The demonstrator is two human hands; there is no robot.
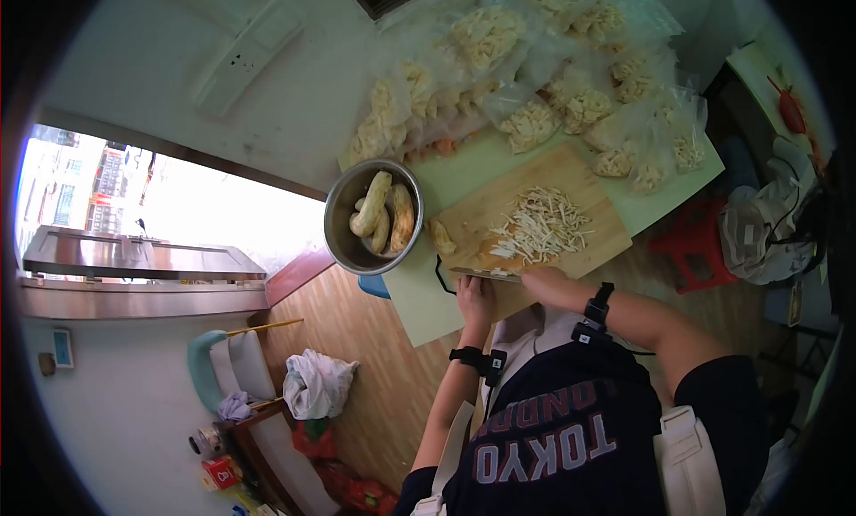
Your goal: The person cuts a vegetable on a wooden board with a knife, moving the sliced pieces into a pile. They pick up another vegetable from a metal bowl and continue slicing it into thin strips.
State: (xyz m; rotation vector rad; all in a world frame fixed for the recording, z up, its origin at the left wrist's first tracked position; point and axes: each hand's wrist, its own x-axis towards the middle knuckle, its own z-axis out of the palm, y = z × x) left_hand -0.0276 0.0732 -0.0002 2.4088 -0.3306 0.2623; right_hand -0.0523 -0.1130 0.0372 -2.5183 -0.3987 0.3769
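Observation:
A knife [489,273] is held level at the near edge of the wooden cutting board [603,222], pale bits on its blade. Closed around its right end is my right hand [540,282], the handle hidden by the fingers. My left hand [476,298] has its bunched fingers against the blade's left part. On the board lies a loose heap of thin white strips [542,224]. A pale, brownish-edged vegetable piece [441,236] rests at the board's left. Beside it, a steel bowl [333,233] holds several long peeled vegetables [374,204].
Clear plastic bags [530,124] of pale cut pieces crowd the back of the light-green table [419,311]. A red stool [691,249] stands at the right. On the floor at lower left are a white bag [318,384] and a chair [207,373].

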